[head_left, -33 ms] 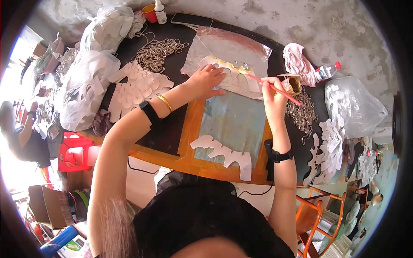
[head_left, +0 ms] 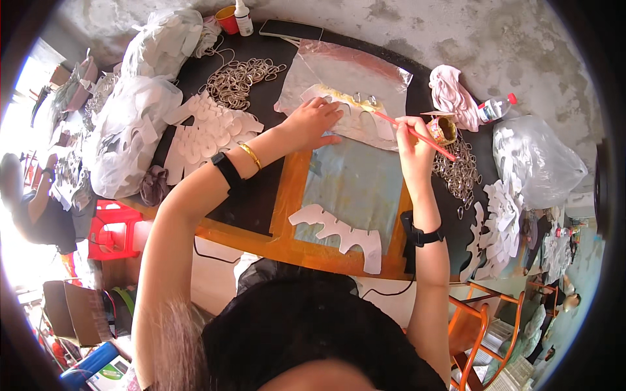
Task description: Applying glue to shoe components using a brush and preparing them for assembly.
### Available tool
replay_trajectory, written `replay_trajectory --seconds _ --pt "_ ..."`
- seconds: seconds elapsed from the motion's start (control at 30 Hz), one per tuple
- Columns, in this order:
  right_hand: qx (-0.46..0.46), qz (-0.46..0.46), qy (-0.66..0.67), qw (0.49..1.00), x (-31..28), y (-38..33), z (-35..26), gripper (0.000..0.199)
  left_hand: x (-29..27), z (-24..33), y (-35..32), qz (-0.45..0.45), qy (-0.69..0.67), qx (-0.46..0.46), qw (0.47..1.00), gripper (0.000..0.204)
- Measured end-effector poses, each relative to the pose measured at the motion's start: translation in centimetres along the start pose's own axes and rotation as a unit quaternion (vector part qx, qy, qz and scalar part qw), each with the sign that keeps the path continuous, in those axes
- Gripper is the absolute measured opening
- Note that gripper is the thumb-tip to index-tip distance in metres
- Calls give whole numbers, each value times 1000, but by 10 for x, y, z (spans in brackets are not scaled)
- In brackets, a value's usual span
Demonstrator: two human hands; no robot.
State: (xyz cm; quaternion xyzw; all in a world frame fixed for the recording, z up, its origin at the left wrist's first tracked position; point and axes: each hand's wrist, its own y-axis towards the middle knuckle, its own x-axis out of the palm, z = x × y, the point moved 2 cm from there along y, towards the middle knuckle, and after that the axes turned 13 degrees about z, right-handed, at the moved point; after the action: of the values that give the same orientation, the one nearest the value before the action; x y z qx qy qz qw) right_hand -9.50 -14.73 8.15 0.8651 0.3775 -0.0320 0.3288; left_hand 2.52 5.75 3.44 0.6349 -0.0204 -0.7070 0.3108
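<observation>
My left hand (head_left: pixel 315 121) rests on a white scalloped cut piece (head_left: pixel 355 122), fingers stretched out over its left part. Yellowish glue-like smears run along the piece's far edge, where small metal rings (head_left: pixel 372 100) sit. Between the fingers of my right hand (head_left: pixel 415 142) is a thin red brush (head_left: pixel 438 148); its yellowed tip touches the smeared edge. Under the piece is a clear plastic sheet (head_left: pixel 319 62). Closer to me, a second white scalloped piece (head_left: pixel 345 233) lies on a bluish panel (head_left: pixel 352 186) framed in orange-brown.
Metal rings are heaped at the left (head_left: pixel 238 81) and right (head_left: pixel 460 171). An open tin (head_left: pixel 445 130) stands beside my right hand. White cut pieces spread at left (head_left: pixel 212 127) and right (head_left: pixel 502 218). Plastic bags (head_left: pixel 134 140), a pink cloth (head_left: pixel 450 94) and a bottle (head_left: pixel 494 109) line the sides.
</observation>
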Motion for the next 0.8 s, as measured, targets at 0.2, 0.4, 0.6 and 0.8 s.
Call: replay_trajectory --seconds 0.2,0.4,0.6,0.8 --pt "-19 -28 5 999 5 -3 -7 3 -1 -1 -2 -3 -1 -9 1000 59" --pt "-69 10 -39 997 1 -4 -7 4 -2 -2 -3 1 0 -4 1000 58" --pt "-94 -1 -75 993 1 -5 -8 3 -5 1 -1 -4 5 -4 1000 59" --pt "-62 2 -12 998 5 -4 -18 4 -3 0 -1 -21 10 -15 1000 60"
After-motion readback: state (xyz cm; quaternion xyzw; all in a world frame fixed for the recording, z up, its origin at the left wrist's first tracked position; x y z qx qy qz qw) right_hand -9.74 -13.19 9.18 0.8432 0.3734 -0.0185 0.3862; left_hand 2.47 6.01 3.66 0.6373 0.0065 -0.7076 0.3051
